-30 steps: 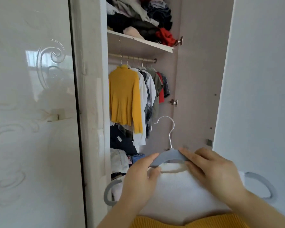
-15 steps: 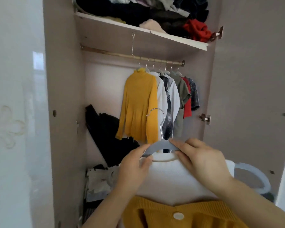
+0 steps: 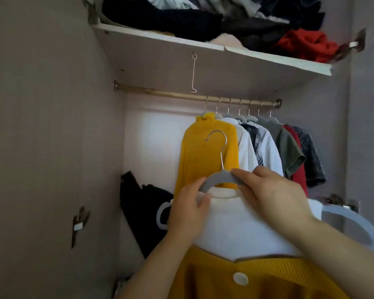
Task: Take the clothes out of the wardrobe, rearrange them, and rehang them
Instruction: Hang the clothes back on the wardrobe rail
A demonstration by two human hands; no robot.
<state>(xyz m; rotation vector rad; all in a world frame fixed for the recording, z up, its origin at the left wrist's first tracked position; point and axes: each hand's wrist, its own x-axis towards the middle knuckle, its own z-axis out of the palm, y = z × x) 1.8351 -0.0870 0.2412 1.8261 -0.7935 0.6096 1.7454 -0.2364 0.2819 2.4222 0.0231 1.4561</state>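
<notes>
- Both hands are up in front of the open wardrobe, holding a grey hanger (image 3: pixel 222 179) with a white top (image 3: pixel 242 229) on it.
- The left hand (image 3: pixel 188 212) has its fingers (image 3: pixel 198 187) wrapped round the hanger's left arm, right by the collar.
- The right hand (image 3: pixel 274 195) is clamped over the right arm, with its fingertips near the neck of the hanger.
- The metal hook (image 3: pixel 221 147) points up and isn't on anything. It sits well below the rail (image 3: pixel 171 94).
- A yellow turtleneck (image 3: pixel 192 160) hangs behind it, first in a bunch of shirts crowded toward the rail's right end.
- The shelf (image 3: pixel 160 39) above is piled with loose clothes, including a red one (image 3: pixel 304 44).
- A black garment (image 3: pixel 143 203) is slumped low on the left.
- A mustard knit (image 3: pixel 268 281) with a white button runs along the bottom edge.
</notes>
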